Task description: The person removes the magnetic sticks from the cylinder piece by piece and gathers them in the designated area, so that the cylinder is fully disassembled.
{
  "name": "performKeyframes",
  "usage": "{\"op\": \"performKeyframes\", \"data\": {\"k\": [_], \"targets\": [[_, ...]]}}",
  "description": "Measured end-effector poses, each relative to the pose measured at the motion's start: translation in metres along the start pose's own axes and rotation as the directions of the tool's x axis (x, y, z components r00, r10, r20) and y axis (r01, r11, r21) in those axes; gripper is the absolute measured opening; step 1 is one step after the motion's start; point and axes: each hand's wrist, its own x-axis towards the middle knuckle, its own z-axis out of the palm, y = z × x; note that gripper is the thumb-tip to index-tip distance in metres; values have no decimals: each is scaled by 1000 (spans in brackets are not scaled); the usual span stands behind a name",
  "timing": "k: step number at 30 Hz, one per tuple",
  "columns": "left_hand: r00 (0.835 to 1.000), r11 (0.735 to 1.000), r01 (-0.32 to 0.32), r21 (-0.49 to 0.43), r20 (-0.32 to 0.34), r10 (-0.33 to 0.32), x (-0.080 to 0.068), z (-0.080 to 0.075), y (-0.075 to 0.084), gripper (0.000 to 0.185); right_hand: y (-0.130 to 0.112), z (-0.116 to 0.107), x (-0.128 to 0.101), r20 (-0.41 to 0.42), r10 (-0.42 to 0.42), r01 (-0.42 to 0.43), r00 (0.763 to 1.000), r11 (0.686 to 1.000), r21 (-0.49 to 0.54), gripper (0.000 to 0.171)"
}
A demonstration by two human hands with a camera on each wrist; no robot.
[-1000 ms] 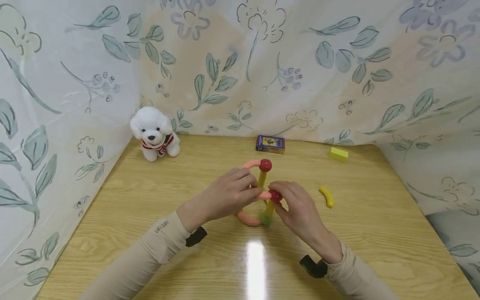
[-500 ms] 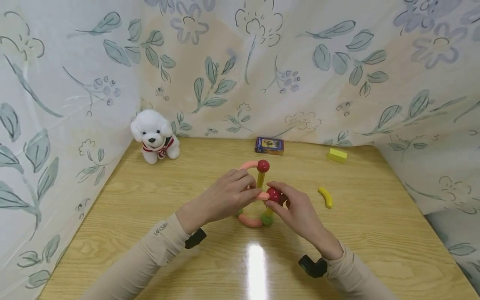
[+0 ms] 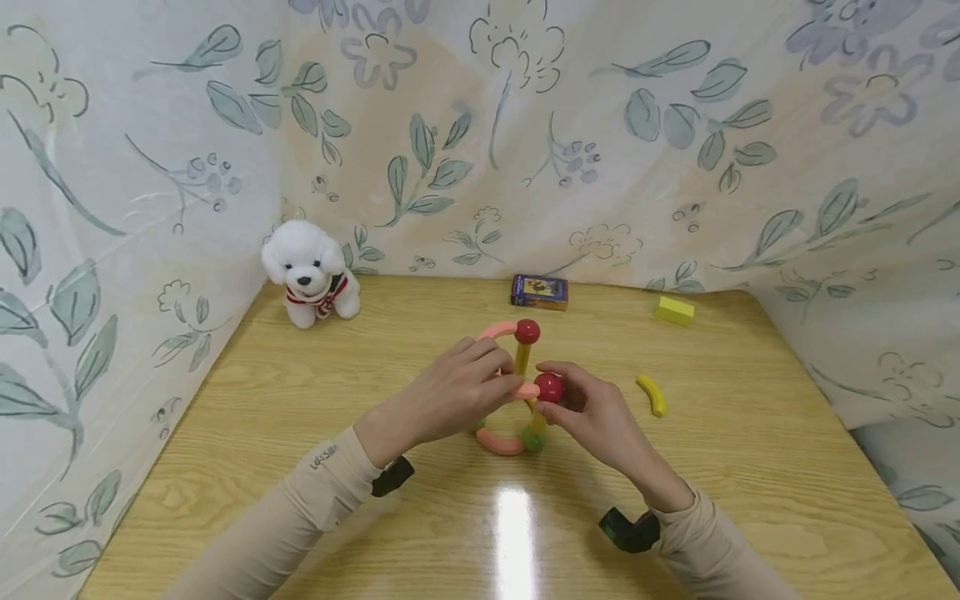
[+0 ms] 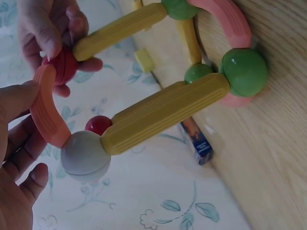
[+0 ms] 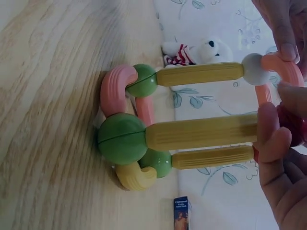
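A toy frame of yellow straight rods, curved pink rods and coloured balls stands on the table between my hands. My left hand pinches an upper curved pink rod, thumb on one side and fingers on the other. This rod joins a white ball to a red ball. My right hand grips that red ball between thumb and fingers. A second red ball tops the rear rod. Green balls form the lower corners, with a curved yellow rod among the base pieces.
A loose curved yellow piece lies to the right of my right hand. Farther back are a yellow block and a small blue card box. A white plush dog sits at the back left, near the floral cloth.
My right hand's thumb and fingers have shifted around the front red ball, leaving more of it showing. My left hand keeps its place on the curved pink rod.
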Motion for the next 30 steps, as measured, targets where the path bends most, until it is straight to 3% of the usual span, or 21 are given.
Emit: {"op": "performKeyframes", "data": {"k": [7, 14, 21, 30], "targets": [[1000, 1000, 8, 23, 15, -9, 2, -1, 1, 11, -1, 2, -3, -35, -59, 56, 998, 996, -72, 53], [1000, 1000, -3, 29, 31, 3, 3, -3, 2, 14, -4, 7, -2, -81, -187, 181, 979, 980, -81, 36], [999, 996, -16, 92, 51, 12, 2, -3, 3, 11, 0, 7, -2, -123, -171, 150, 978, 975, -165, 35], [980, 974, -108, 198, 189, 70, -1, -6, 5, 9, 0, 9, 0, -118, -141, 115, 983, 972, -207, 46]]}}
